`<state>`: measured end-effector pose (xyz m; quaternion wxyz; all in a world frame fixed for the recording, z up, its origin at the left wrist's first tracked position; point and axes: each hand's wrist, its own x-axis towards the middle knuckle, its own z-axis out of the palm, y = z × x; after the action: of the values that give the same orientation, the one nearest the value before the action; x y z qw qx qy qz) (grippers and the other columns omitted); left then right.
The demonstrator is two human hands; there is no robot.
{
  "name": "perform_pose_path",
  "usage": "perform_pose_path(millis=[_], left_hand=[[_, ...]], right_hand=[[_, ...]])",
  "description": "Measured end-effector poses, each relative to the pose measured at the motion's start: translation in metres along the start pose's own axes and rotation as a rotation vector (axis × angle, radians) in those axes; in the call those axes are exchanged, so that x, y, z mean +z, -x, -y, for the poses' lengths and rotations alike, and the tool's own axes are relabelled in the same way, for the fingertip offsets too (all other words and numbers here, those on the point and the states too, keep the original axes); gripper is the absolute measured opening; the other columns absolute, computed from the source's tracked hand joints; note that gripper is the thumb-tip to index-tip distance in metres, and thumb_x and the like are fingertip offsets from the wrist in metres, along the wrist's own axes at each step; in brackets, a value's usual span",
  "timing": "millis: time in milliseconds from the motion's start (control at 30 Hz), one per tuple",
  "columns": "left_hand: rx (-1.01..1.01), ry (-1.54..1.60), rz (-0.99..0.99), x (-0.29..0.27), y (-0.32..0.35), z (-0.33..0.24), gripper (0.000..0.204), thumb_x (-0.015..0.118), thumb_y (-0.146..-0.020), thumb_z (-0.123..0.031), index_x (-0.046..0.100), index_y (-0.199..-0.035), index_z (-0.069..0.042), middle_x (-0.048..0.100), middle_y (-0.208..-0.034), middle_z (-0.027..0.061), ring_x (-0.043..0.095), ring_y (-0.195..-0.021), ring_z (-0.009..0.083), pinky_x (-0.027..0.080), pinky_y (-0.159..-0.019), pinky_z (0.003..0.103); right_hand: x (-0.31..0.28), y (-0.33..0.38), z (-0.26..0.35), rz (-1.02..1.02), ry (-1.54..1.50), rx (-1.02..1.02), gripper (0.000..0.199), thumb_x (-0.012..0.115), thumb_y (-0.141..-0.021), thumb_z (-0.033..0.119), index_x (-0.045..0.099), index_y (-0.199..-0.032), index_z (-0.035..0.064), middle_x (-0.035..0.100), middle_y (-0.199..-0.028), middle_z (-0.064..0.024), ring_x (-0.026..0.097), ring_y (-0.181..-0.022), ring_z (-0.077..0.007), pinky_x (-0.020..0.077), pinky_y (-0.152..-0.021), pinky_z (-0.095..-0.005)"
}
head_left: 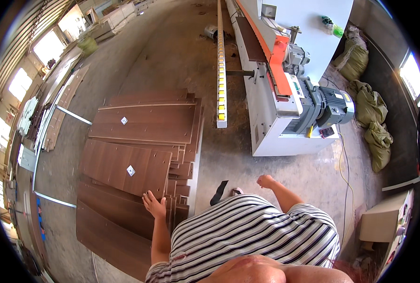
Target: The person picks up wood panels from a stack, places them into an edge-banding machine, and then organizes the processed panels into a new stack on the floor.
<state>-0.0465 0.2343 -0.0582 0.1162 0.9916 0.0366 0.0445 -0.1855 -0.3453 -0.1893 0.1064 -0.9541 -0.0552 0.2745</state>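
Here, brown panels (134, 141) lie stacked on concrete floor (181, 52) beside machine (285, 94).

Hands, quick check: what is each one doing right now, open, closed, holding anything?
Left hand: open, fingers spread on the edge of a brown panel, gripping nothing.
Right hand: loosely closed, empty, in the air.

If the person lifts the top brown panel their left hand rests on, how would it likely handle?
The brown panel looks flat and straight-edged, so probably stiff, not floppy. It is long and wide beside the left hand, so likely awkward single-handed. Its smooth face may let it slide across the stack when pushed.
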Motion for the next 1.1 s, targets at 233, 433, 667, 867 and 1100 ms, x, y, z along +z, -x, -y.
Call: perform_pose_path(millis=[233,433,667,867,1100], left_hand=[[0.417,0.175,-0.041,0.037,0.053,-0.048,0.080,0.073,-0.074,-0.039,0.039,-0.138,-0.003,0.043,-0.134,0.0222,0.039,-0.124,0.0417,0.034,-0.102,0.053],[0.581,0.095,-0.076,0.125,0.095,-0.015,0.072,0.073,-0.073,-0.035,0.045,-0.136,-0.014,0.041,-0.135,0.0176,0.040,-0.121,0.0399,0.040,-0.093,0.053],[0.332,0.127,0.317,0.094,0.107,-0.017,0.067,0.072,-0.075,-0.034,0.047,-0.133,-0.013,0.044,-0.130,0.0164,0.042,-0.117,0.0371,0.042,-0.092,0.051],[0.276,0.133,0.483,0.087,0.092,-0.020,0.063,0.071,-0.077,-0.034,0.048,-0.131,-0.012,0.046,-0.126,0.0154,0.045,-0.114,0.0346,0.043,-0.090,0.048],[0.272,0.141,0.603,0.081,0.074,-0.022,0.058,0.069,-0.079,-0.033,0.050,-0.129,-0.010,0.049,-0.121,0.0142,0.047,-0.110,0.0318,0.044,-0.088,0.046]], right_hand=[[0.034,0.001,0.005,0.158,-0.186,0.121,0.031,0.049,-0.091,0.032,0.069,-0.086,0.0082,0.069,-0.082,-0.0037,0.069,-0.068,-0.0171,0.0544,-0.064,-0.0362],[0.026,-0.005,0.000,0.025,-0.485,0.222,0.038,0.052,-0.091,0.040,0.068,-0.084,0.0057,0.070,-0.079,-0.0070,0.069,-0.064,-0.0178,0.0543,-0.062,-0.0332],[-0.101,-0.009,-0.015,-0.545,-1.155,0.460,0.018,0.058,-0.088,0.019,0.068,-0.082,0.0052,0.066,-0.070,-0.0033,0.060,-0.059,-0.0113,0.0510,-0.054,-0.0282],[-0.217,0.006,-0.051,-1.108,-1.870,0.282,0.022,0.059,-0.094,0.022,0.064,-0.083,0.0032,0.064,-0.072,-0.0037,0.060,-0.062,-0.0106,0.0488,-0.058,-0.0226],[-0.260,0.013,-0.108,-1.358,-1.897,0.442,0.040,0.057,-0.094,0.040,0.057,-0.104,0.0012,0.064,-0.084,-0.0069,0.063,-0.067,-0.0131,0.0530,-0.059,-0.0252]])
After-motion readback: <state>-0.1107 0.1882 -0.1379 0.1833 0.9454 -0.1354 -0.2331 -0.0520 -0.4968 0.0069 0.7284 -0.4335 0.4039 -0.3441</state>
